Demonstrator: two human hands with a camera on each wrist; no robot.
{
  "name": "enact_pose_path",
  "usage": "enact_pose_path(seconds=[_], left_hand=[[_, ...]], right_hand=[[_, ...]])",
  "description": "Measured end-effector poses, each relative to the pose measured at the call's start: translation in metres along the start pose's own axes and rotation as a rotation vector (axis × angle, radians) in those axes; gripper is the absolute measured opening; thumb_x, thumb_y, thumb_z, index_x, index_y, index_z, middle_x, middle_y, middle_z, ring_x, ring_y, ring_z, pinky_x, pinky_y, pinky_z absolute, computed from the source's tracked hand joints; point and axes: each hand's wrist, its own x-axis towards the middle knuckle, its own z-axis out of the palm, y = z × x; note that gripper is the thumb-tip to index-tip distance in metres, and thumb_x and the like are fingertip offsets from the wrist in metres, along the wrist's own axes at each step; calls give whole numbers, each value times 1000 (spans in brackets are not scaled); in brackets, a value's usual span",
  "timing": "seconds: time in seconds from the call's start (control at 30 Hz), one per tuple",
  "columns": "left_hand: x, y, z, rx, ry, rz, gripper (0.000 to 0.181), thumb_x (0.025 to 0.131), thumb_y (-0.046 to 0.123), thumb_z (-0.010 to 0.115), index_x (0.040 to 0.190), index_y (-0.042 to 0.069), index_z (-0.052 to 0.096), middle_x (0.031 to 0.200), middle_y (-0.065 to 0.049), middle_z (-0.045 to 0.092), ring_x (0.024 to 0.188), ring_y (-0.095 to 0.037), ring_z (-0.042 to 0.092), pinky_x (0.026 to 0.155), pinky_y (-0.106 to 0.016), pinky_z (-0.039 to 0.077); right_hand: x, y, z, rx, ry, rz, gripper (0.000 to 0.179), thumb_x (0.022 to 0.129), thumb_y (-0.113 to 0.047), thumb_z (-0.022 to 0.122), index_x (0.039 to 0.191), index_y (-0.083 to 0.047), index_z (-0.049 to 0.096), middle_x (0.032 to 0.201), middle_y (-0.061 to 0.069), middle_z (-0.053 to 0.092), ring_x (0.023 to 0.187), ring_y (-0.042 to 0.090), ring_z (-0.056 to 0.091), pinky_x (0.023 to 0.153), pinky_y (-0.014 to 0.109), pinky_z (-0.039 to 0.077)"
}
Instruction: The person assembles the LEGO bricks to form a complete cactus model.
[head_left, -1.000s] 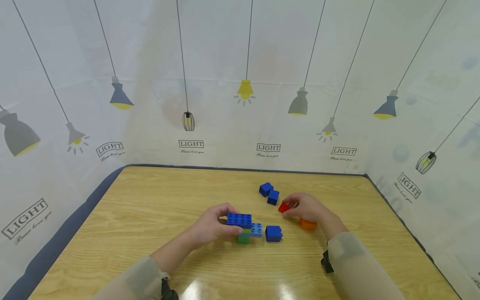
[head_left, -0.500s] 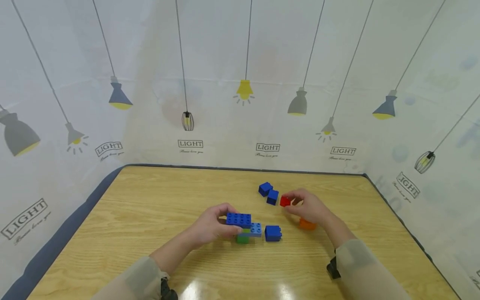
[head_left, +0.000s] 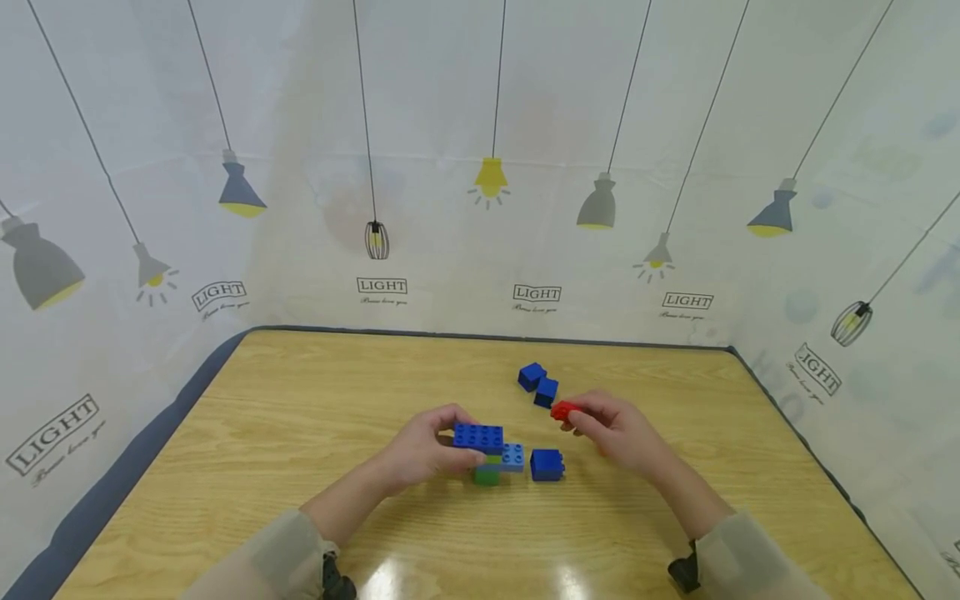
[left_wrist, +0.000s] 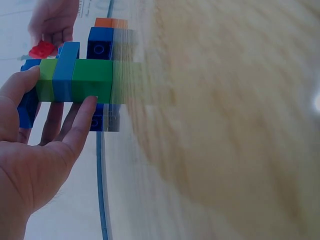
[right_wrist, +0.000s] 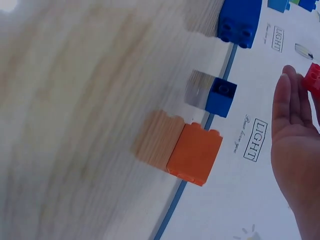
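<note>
My left hand point(head_left: 427, 450) grips a stack of building bricks standing on the table. On top is a dark blue brick point(head_left: 478, 437); below it come a lime green brick point(left_wrist: 46, 80), a light blue brick point(head_left: 513, 457) jutting right and a green brick point(left_wrist: 92, 80) at the bottom. My right hand point(head_left: 618, 429) pinches a small red brick point(head_left: 565, 411) between thumb and fingers, above the table and right of the stack. Its studs face the head camera. A blue brick point(head_left: 546, 465) lies on its side just right of the stack.
Two small blue bricks, a left one point(head_left: 532, 377) and a right one point(head_left: 547, 392), lie together farther back. An orange brick point(right_wrist: 195, 154) on the table shows in the right wrist view; my right hand hides it from the head camera. A printed cloth point(head_left: 450, 250) rises behind the table point(head_left: 337, 375).
My right hand has picked up the red brick, first moving it slightly back, then turning it and bringing it forward-left. It now covers the orange brick. My left hand stays on the stack.
</note>
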Motion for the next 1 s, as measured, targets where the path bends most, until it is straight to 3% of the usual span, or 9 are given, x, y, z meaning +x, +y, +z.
enact_pose_path(seconds=[0.1, 0.2, 0.43, 0.6, 0.83, 1.0], left_hand=[[0, 0, 0, 3, 1, 1, 37, 97, 15, 85, 128, 7, 67, 133, -17, 67, 115, -27, 75, 93, -43, 68], [1, -1, 0, 1, 1, 5, 37, 97, 14, 85, 128, 7, 67, 133, -17, 67, 114, -27, 75, 93, -43, 68], [1, -2, 0, -8, -2, 11, 36, 96, 13, 85, 127, 6, 67, 132, -18, 66, 113, -26, 75, 93, -44, 68], [1, -2, 0, 4, 0, 12, 36, 96, 14, 85, 126, 6, 67, 132, -18, 66, 113, -26, 75, 93, -43, 68], [2, -2, -1, 7, 3, 15, 36, 96, 14, 85, 126, 6, 67, 132, -17, 67, 113, -26, 75, 93, -42, 68], [1, -3, 0, 10, 9, 15, 36, 96, 13, 85, 126, 6, 67, 131, -17, 67, 111, -26, 76, 91, -41, 68]], right_hand=[[-4, -3, 5, 67, -23, -9, 26, 114, -20, 60, 130, -5, 73, 119, 15, 78, 112, 43, 75, 94, 36, 66], [-6, -6, 9, 109, -36, -30, 25, 114, -18, 60, 130, -3, 72, 123, 18, 77, 114, 39, 76, 101, 41, 65], [-9, -9, 16, 138, -26, -35, 31, 112, -17, 65, 141, -9, 69, 122, 17, 75, 104, 22, 77, 94, 38, 67], [-9, -12, 21, 141, -45, -3, 37, 108, -21, 71, 143, -8, 69, 122, 16, 74, 103, 26, 75, 90, 38, 67], [-7, -11, 29, 142, -70, 4, 47, 100, -14, 81, 145, -6, 68, 123, 19, 70, 98, 21, 72, 76, 26, 62], [-4, -13, 38, 111, -89, -31, 42, 101, -17, 81, 141, -8, 72, 127, 17, 71, 102, 21, 72, 80, 26, 63]])
